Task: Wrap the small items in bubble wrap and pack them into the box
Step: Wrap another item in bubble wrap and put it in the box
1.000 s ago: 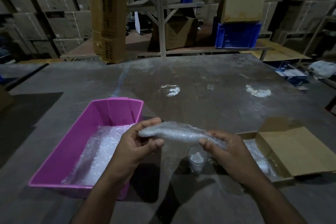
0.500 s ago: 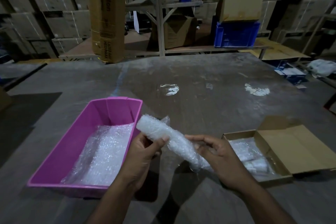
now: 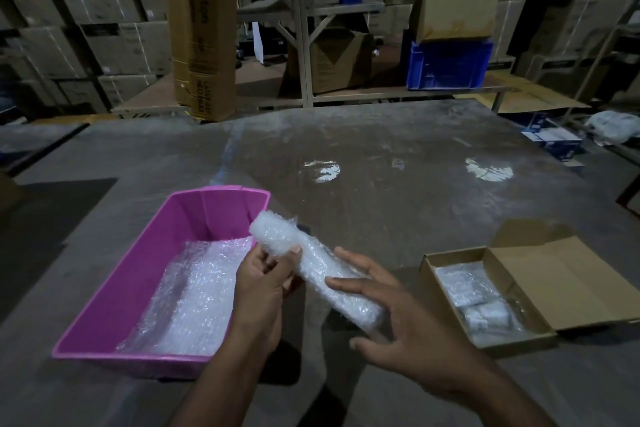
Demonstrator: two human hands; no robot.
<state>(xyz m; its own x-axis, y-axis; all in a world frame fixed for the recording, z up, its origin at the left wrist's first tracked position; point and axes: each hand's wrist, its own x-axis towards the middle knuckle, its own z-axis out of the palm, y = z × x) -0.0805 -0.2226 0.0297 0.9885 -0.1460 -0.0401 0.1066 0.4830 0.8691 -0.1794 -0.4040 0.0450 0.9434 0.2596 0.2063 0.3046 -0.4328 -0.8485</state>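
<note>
The left hand (image 3: 263,284) pinches the upper end of the bubble-wrapped roll (image 3: 311,263), while the right hand (image 3: 398,315), fingers nearly straight, cradles its lower end.

Only two forearms and two hands of the person show, entering from the lower edge of the head view. Both forearms are bare as far as the frame reaches; any sleeve lies out of sight. The left hand (image 3: 263,288) has short, rounded nails, a pale one plain on the thumb. The right hand (image 3: 398,319) shows long fingers with short nails, knuckle creases and raised tendons across its back.
</note>
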